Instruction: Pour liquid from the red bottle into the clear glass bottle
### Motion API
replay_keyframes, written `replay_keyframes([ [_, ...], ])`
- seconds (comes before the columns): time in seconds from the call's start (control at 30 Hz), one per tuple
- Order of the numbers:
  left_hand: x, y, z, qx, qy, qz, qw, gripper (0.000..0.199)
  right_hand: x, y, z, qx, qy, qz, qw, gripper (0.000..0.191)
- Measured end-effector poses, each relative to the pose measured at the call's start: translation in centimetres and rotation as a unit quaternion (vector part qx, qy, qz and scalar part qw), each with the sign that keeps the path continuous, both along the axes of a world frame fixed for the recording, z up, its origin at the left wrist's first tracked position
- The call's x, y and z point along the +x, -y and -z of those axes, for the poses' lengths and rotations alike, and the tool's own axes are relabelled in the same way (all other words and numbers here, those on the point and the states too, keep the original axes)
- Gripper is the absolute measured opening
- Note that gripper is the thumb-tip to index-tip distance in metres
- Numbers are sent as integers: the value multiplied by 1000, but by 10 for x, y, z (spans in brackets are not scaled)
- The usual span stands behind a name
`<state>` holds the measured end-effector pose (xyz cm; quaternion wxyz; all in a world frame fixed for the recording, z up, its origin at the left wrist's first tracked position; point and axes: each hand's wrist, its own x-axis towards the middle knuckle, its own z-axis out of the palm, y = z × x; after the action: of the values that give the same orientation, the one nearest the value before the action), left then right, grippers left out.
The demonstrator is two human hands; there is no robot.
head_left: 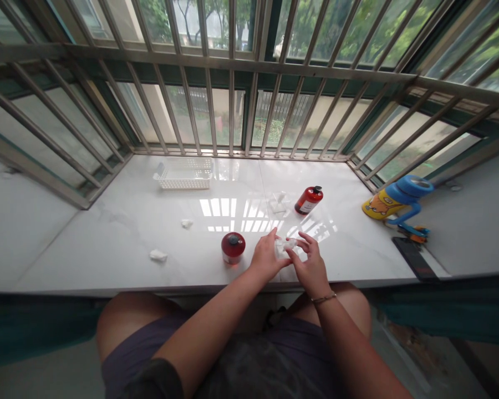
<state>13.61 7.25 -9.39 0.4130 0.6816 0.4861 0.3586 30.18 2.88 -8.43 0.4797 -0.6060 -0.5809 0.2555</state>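
Note:
Near the front edge of the white counter, my left hand (268, 258) is closed around one side of a small clear and white item (283, 247), too small to make out. My right hand (311, 265) pinches the other side of it with thumb and fingers. Left of my hands a red bottle with a black cap (233, 248) stands upright. Beyond them is a second red bottle (309, 200) with a black top. A small white piece (279, 204) lies beside that bottle.
A white perforated basket (185, 182) sits at the back left. Two crumpled white bits (158, 255) (187, 224) lie on the left of the counter (108, 238). At the right are a blue and yellow bottle (385, 204) and a dark phone (415, 259). Metal bars (249, 69) line the window.

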Motion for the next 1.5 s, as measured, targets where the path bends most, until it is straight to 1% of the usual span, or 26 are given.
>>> replay_keyframes([
  [0.1,0,0,0,-3,-7,1,1000,112,1,-1,2,5,-15,-12,1000,64],
  [0.17,0,0,0,-4,-10,0,1000,112,1,-1,3,9,-3,-14,1000,64],
  [0.33,0,-1,2,5,-10,1,1000,114,2,-2,1,7,20,8,1000,68],
  [0.5,-1,-1,3,10,-15,3,1000,113,0,-4,0,13,44,25,999,66],
  [0.7,1,-1,7,19,-23,0,1000,113,4,-4,2,8,10,-27,1000,58],
  [0.77,1,-1,9,24,-26,-8,999,113,5,-4,4,10,6,-34,999,58],
  [0.83,2,-1,9,28,-30,-13,999,113,5,-5,6,14,9,-21,1000,58],
  [0.9,2,0,9,29,-33,-13,999,112,3,-5,6,15,12,6,1000,61],
  [1.0,1,0,9,29,-37,-14,999,112,0,-5,3,14,22,44,999,65],
  [1.07,1,0,9,29,-38,-17,999,112,-1,-5,1,13,30,56,998,67],
  [1.13,1,0,9,30,-38,-17,999,111,-1,-5,1,13,33,54,998,66],
  [1.27,1,0,10,37,-44,-14,998,110,2,-6,2,31,58,29,997,59],
  [1.33,1,0,10,39,-48,-16,998,111,3,-7,2,36,70,36,996,59],
  [1.43,2,0,10,40,-52,-16,998,112,2,-9,-2,29,94,47,994,64],
  [1.5,2,0,10,39,-56,-15,998,112,1,-10,-7,25,117,36,992,71],
])
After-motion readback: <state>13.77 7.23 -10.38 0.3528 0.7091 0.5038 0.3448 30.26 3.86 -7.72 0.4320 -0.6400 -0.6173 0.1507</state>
